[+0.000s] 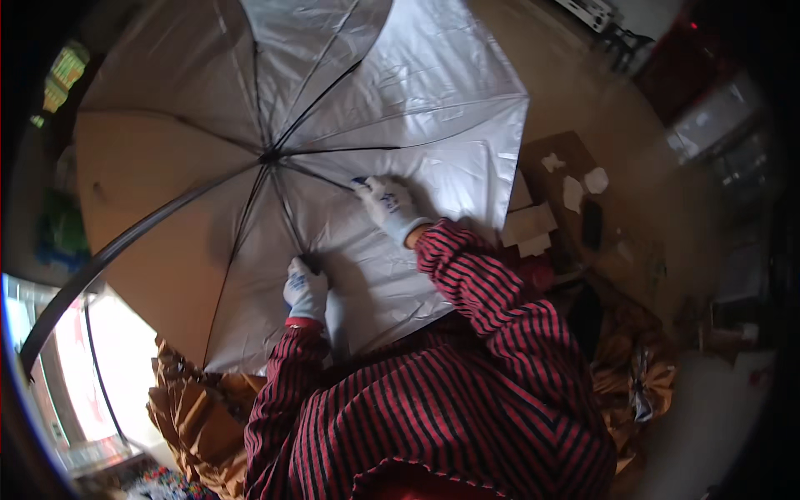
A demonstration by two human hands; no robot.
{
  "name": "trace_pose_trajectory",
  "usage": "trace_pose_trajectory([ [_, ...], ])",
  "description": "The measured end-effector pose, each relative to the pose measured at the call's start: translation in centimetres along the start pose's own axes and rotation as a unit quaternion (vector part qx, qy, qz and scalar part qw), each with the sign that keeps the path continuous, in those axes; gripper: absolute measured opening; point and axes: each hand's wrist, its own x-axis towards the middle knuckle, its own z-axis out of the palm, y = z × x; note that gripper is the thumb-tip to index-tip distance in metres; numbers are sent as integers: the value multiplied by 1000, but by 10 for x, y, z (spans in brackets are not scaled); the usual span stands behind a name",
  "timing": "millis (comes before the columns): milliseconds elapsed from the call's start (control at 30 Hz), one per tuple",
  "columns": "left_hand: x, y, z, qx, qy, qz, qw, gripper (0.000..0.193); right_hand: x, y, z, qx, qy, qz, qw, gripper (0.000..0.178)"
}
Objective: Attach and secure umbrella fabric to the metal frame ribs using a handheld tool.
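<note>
An open umbrella (350,108) with a silver lining and black ribs fills the upper middle of the view, its inside facing me. My left hand (305,289), in a white glove, grips a black rib near the lower edge of the canopy. Farther up, my right hand (388,205), also gloved in white, pinches another rib partway out from the hub (269,155). Both arms wear red and black striped sleeves.
Brown crumpled wrapping (196,408) lies at the lower left and right. Flat cardboard pieces (567,183) with white scraps and a dark phone-like object (592,223) lie on the floor at right. A dark curved bar (92,271) crosses the left side.
</note>
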Motion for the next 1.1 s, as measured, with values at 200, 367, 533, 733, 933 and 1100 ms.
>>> trace_pose_trajectory([
  [200, 13, -8, -1, 4, 3, 15, 1000, 34, 2, 11, -26, 159, 82, -24, 984, 36],
  [367, 11, -12, 4, -18, 65, 88, 994, 23, 38, 45, -61, -189, 178, -98, 961, 36],
  [533, 7, -10, 4, -14, 60, 65, 996, 20, 93, 68, -68, -356, -57, -152, 920, 24],
  [733, 7, -8, 1, 9, 55, 35, 998, 22, 107, 68, -77, -240, 54, -125, 961, 17],
  [933, 3, -6, -4, 2, 31, 37, 999, 23, 154, 72, -123, -76, 210, -119, 967, 30],
  [1100, 0, -2, -10, 54, 1, 19, 998, 32, 229, 69, -118, -306, 225, -350, 856, 31],
])
